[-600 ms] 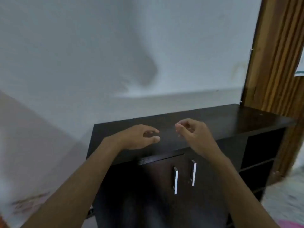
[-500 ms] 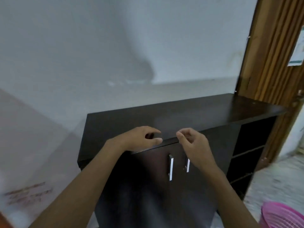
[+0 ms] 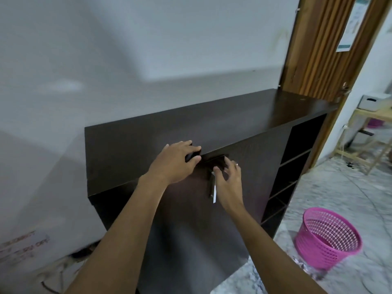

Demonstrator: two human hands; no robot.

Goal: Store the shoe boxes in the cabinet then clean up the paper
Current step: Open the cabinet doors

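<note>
Opening step: at centre, the left hand (image 3: 176, 161) curls its fingers over the top edge of the cabinet (image 3: 233, 115) door (image 3: 186, 198). The right hand (image 3: 230, 183), fingers spread, nears the handle (image 3: 212, 187). Next comes gripping it and pulling the doors wide (no shoe boxes visible; basket (image 3: 326, 236) at 4 o'clock).

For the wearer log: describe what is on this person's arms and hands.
Both forearms are bare to the frame's edge: no sleeves, gloves, watch or bracelets show. The left hand wears nothing visible. The right hand has a thin pale ring on one finger.
</note>
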